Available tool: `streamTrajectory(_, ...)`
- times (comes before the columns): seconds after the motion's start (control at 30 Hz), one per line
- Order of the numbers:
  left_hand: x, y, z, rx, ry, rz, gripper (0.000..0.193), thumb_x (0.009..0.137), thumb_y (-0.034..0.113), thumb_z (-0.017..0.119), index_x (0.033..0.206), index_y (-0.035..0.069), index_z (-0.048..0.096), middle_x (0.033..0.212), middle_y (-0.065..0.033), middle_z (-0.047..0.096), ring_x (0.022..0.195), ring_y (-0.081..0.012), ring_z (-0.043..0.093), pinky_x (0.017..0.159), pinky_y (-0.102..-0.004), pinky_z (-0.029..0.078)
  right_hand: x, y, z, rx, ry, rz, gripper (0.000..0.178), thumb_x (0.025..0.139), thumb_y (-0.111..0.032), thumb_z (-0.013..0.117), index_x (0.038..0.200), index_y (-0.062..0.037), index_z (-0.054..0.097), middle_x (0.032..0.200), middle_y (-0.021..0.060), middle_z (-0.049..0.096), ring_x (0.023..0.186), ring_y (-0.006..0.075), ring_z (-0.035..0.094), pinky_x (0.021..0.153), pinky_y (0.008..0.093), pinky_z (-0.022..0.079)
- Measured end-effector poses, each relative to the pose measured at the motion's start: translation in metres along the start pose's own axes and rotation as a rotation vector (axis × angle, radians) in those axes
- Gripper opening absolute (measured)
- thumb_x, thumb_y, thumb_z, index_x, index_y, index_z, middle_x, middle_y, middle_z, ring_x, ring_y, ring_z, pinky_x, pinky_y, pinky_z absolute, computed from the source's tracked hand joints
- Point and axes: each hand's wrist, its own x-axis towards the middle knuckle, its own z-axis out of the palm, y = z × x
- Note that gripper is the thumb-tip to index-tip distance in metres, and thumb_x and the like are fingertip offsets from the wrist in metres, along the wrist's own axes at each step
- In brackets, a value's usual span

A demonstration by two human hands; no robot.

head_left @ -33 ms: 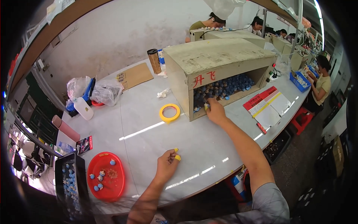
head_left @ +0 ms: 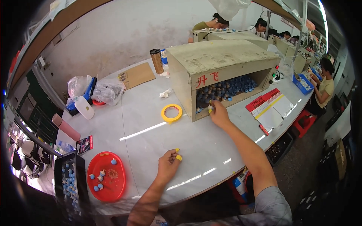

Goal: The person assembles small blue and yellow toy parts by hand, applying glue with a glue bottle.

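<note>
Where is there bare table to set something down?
Bare table lies between the yellow tape and the red plate, and between the left hand and the right forearm. Crowded: the left side, with plastic bags and a pink bottle, and the box, heaped with blue pieces.

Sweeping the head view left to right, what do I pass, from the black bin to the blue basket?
Black bin → red tray → left hand → right hand → red-and-white sheet → blue basket.
</note>
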Motion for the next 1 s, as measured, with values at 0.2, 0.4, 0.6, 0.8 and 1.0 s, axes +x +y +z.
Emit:
streamTrajectory(0.2,0.000,0.017,0.000,-0.202,-0.032,-0.155,0.040,0.093,0.001,0.058,0.131,-0.004,0.047,0.109,-0.0109,0.062,0.087,-0.0127,0.062,0.079,-0.0254,0.052,-0.092,-0.079,-0.048,1.237,-0.572,0.457,0.057,0.091,-0.005,0.064,0.141,-0.0033,0.036,0.102,0.0084,0.061,0.079,0.0111,0.059,0.067,0.0233,0.050)
streamTrajectory(0.4,0.000,0.014,0.006,0.190,-0.534,0.121,0.035,0.092,0.004,0.064,0.124,-0.002,0.052,0.123,-0.0098,0.050,0.106,-0.0143,0.054,0.089,-0.0263,0.046,-0.120,-0.112,-0.066,1.192,-0.906,0.372,0.071,0.091,-0.011,0.067,0.148,-0.0039,0.025,0.100,0.0101,0.063,0.078,0.0121,0.060,0.069,0.0240,0.051)
streamTrajectory(0.6,-0.013,0.022,0.010,0.092,-0.309,-0.077,0.030,0.084,0.006,0.072,0.108,-0.002,0.057,0.093,-0.0074,0.064,0.082,-0.0105,0.062,0.075,-0.0241,0.051,-0.147,-0.110,-0.045,1.281,-0.746,0.504,0.064,0.091,-0.008,0.063,0.145,0.0010,0.028,0.098,0.0118,0.064,0.078,0.0135,0.061,0.070,0.0260,0.051)
streamTrajectory(0.8,-0.012,0.035,0.010,-0.031,-0.249,-0.201,0.030,0.084,-0.001,0.068,0.110,-0.006,0.054,0.094,-0.0107,0.065,0.082,-0.0140,0.066,0.071,-0.0226,0.053,-0.199,-0.059,-0.086,0.620,0.414,0.350,0.043,0.087,-0.003,0.062,0.127,-0.0023,0.045,0.115,0.0082,0.058,0.101,0.0165,0.057,0.081,0.0292,0.048)
streamTrajectory(1.0,-0.004,0.037,0.010,-0.152,-0.229,-0.353,0.025,0.085,-0.004,0.064,0.108,-0.007,0.055,0.095,-0.0130,0.065,0.080,-0.0177,0.067,0.069,-0.0244,0.055,-0.209,0.110,-0.144,-0.149,0.799,0.849,0.068,0.079,-0.025,0.072,0.134,-0.0034,0.039,0.138,0.0168,0.038,0.129,0.0347,0.036,0.109,0.0436,0.027)
